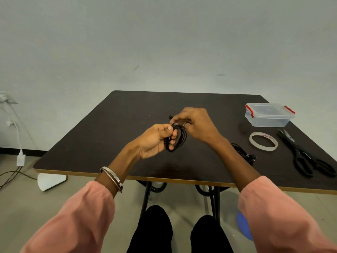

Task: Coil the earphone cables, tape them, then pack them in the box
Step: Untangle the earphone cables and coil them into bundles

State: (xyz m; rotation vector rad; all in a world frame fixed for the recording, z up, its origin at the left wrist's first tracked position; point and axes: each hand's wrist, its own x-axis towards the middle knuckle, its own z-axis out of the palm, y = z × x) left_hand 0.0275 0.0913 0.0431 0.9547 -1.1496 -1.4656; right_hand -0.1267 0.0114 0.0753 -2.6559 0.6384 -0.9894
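Note:
Above the middle of the dark table [113,136], my left hand [155,141] grips a coil of black earphone cable [179,138], thumb on top and fingers curled through the loops. My right hand [195,123] pinches the upper part of the same coil from the right. A second black earphone bundle [245,154] lies on the table by my right forearm. The clear plastic box [268,115] with red clips stands closed at the far right. A roll of clear tape [263,141] lies flat in front of it.
Black scissors [306,157] lie near the table's right edge, beside the tape. The table's front edge runs just under my forearms. On the floor at the left are cables and a white plug [21,159]. My knees show below the table.

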